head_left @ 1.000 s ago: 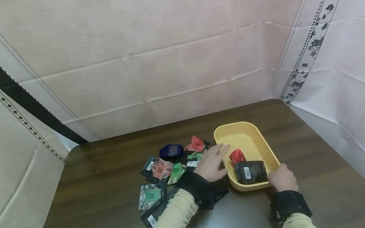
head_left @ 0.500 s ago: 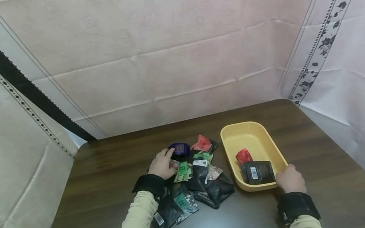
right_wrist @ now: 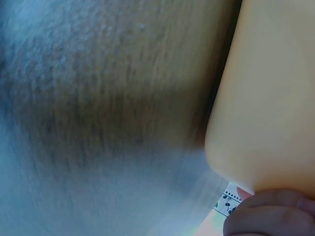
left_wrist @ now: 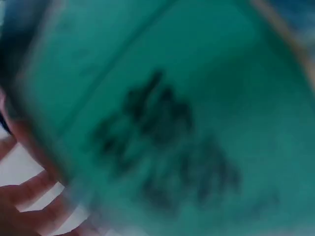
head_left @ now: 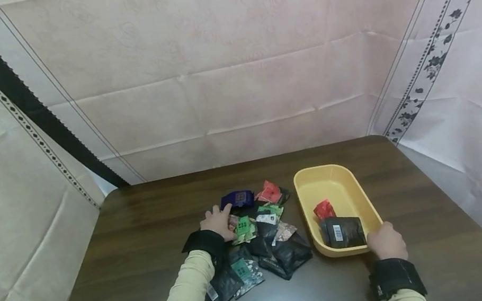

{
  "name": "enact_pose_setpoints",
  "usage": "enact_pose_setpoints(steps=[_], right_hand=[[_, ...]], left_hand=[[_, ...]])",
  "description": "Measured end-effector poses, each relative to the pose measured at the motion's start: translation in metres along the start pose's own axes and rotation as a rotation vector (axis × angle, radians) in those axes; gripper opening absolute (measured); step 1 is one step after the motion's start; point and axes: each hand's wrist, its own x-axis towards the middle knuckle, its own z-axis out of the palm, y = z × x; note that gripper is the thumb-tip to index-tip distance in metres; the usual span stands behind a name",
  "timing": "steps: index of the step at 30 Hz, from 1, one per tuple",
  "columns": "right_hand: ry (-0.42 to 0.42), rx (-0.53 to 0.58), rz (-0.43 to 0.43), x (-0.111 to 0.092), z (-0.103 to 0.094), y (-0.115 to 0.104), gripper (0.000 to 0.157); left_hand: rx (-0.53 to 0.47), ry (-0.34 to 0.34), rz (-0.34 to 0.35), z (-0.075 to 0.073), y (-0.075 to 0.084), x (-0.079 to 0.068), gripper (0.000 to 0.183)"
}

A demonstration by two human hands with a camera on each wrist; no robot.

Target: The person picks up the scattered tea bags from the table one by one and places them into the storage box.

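Note:
My left hand (head_left: 218, 223) is at the left side of a heap of small packets, its fingers spread over a pinkish packet (head_left: 232, 222) beside one with a green label (head_left: 243, 225). A dark blue packet (head_left: 237, 200) lies just beyond the fingertips. In the left wrist view a blurred green label (left_wrist: 162, 132) with black characters fills most of the frame, and spread fingers (left_wrist: 32, 191) show at the lower left. My right hand (head_left: 387, 242) grips the near right corner of a yellow plastic tray (head_left: 352, 183); curled fingers (right_wrist: 270, 216) show against its wall in the right wrist view.
Inside the tray lie a red packet (head_left: 324, 209) and a black packet with a barcode (head_left: 343, 232). Black packets (head_left: 290, 254), a pink-red one (head_left: 270, 192) and a green-labelled one (head_left: 245, 273) make up the heap. White cloth (head_left: 212, 96) hangs behind the brown table (head_left: 153, 201).
My left hand has moved left from beside the tray to the left side of the heap, and lately slightly right. My right hand keeps its hold on the tray. The head view has shifted slightly.

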Motion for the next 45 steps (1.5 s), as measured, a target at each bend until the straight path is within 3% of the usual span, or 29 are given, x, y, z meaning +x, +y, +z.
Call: enact_pose_setpoints(steps=[4, 8, 22, 30, 34, 39, 45], right_hand=[[-0.005, 0.0, 0.001, -0.001, 0.002, 0.001, 0.042], [-0.003, -0.003, -0.001, 0.0, 0.001, 0.001, 0.042], [-0.005, -0.006, -0.003, 0.004, 0.001, 0.003, 0.043], [-0.004, 0.001, 0.0, 0.0, 0.0, 0.0, 0.044], [0.001, 0.005, 0.002, 0.0, -0.001, 0.001, 0.044], [-0.009, 0.008, -0.01, 0.002, 0.0, 0.003, 0.045], [-0.018, 0.012, -0.021, 0.001, 0.0, 0.003, 0.045]], left_hand=[[0.029, 0.085, 0.002, 0.003, 0.004, 0.002, 0.048], [-0.014, 0.152, 0.026, -0.007, 0.01, 0.0, 0.028], [-0.175, 0.089, 0.085, -0.045, 0.041, -0.001, 0.028], [-0.064, 0.099, 0.077, -0.056, 0.06, -0.003, 0.036], [-0.064, 0.107, 0.089, -0.063, 0.072, -0.003, 0.038], [-0.05, 0.084, 0.154, -0.07, 0.096, -0.002, 0.039], [-0.046, 0.059, 0.316, -0.065, 0.145, 0.005, 0.037]])
